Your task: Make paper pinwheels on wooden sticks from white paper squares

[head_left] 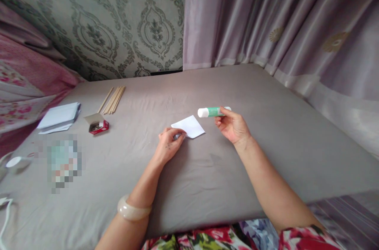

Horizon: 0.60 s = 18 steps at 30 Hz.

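Observation:
My right hand (232,125) is closed around a green and white glue stick (213,112), held level above the grey sheet with its white end pointing left. A small folded piece of white paper (191,125) lies below and left of the glue stick, apart from it. The fingers of my left hand (171,141) pinch the near left corner of that paper against the sheet. Part of this corner is hidden under my fingers.
Thin wooden sticks (115,100) lie at the back left. Nearer are an open red box (98,125) of small items and a stack of white paper (59,117). A blurred patch (64,161) and a white cable (7,218) are at left. Curtains (237,17) border the right.

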Tool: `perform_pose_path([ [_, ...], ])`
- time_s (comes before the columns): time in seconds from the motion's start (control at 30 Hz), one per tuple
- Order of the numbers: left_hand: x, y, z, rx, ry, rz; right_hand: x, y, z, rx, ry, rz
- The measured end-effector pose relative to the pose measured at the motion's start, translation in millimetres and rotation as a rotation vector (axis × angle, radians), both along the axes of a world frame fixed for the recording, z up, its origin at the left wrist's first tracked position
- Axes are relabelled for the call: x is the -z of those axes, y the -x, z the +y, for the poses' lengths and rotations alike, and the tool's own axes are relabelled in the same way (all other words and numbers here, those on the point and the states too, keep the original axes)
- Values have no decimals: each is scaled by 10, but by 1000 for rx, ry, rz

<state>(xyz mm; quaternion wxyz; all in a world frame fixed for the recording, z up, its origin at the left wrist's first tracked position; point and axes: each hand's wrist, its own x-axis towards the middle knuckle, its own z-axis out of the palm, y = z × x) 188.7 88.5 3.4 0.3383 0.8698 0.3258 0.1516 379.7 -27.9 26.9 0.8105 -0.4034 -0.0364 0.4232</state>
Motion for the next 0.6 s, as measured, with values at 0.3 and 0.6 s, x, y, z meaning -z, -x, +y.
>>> perform_pose_path([
  [0.3, 20, -127, 13, -62, 50, 10, 2, 28, 25, 1, 7, 82],
  [0.6, 24, -267, -38, -203, 121, 34, 61, 29, 46, -7, 6, 89],
])
